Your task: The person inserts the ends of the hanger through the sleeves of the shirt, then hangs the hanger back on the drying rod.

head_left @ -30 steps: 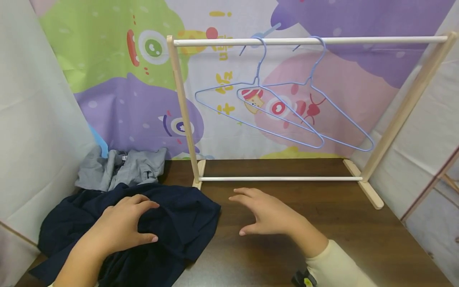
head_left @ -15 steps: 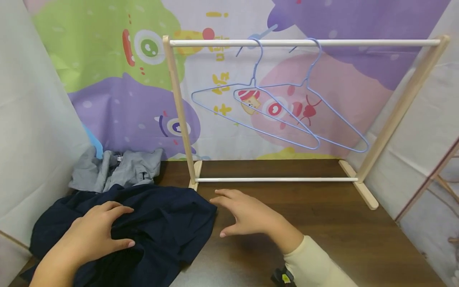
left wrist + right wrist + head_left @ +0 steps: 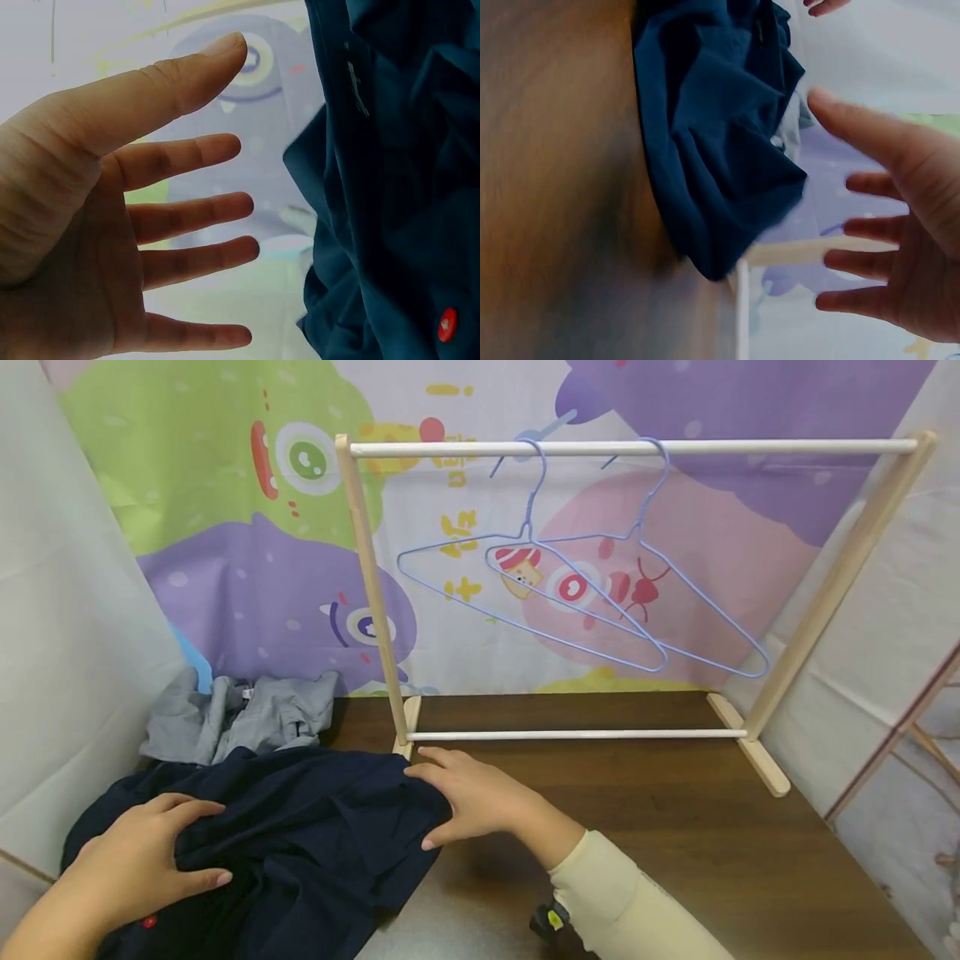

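A crumpled navy garment (image 3: 322,835) with a red button (image 3: 448,325) lies heaped at the table's left front. Over its left part hovers my left hand (image 3: 138,860), fingers spread and holding nothing; the left wrist view shows a gap between fingertips and cloth. My right hand (image 3: 480,797) is at the garment's right edge, thumb and fingers apart, and in the right wrist view the cloth (image 3: 727,142) is separate from it. Behind the navy heap sits a folded grey garment (image 3: 277,714) with a small white label.
A wooden rack (image 3: 832,585) with a white top rail (image 3: 720,447) stands at the back of the brown table (image 3: 637,827). Two blue wire hangers (image 3: 465,597) hang from the rail, overlapping. A cartoon-print cloth (image 3: 285,593) covers the back, with white curtains at the sides.
Both hands have moved left: the left farther over the navy garment, the right from bare table to the garment's right edge. The view has shifted slightly. The garments and hangers have stayed put.
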A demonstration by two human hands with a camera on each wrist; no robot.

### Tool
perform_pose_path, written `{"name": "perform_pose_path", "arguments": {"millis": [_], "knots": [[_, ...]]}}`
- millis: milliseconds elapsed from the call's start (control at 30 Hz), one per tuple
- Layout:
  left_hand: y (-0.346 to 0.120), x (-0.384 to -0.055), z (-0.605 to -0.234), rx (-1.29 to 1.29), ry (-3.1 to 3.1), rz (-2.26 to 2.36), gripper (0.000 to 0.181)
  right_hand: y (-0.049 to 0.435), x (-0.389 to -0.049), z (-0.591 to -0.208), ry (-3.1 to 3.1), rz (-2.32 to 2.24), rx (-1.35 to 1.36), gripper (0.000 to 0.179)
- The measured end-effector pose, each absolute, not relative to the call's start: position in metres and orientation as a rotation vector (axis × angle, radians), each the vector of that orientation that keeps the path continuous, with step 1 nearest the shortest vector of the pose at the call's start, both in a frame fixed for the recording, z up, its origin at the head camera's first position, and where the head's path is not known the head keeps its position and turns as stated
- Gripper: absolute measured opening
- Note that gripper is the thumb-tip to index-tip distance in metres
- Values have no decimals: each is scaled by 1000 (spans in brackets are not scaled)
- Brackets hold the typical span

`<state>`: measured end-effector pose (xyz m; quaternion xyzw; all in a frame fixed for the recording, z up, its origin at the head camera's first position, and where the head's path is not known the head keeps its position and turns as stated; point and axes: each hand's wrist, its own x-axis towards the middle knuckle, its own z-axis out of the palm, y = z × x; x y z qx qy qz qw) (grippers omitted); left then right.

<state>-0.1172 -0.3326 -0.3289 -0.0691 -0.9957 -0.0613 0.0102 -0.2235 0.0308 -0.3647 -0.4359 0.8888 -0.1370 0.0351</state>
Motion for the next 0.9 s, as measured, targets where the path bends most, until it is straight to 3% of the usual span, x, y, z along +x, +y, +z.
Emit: {"name": "perform_pose_path", "arguments": {"millis": [633,900], "knots": [[-396,-98,-359,-93,-2890,-122,84,-15,-231,-388,2784,-519,-1003,104],[-411,-96,-374,5,-2920,-236,105,-28,-233,-397,2746,-630,-953,109]]}}
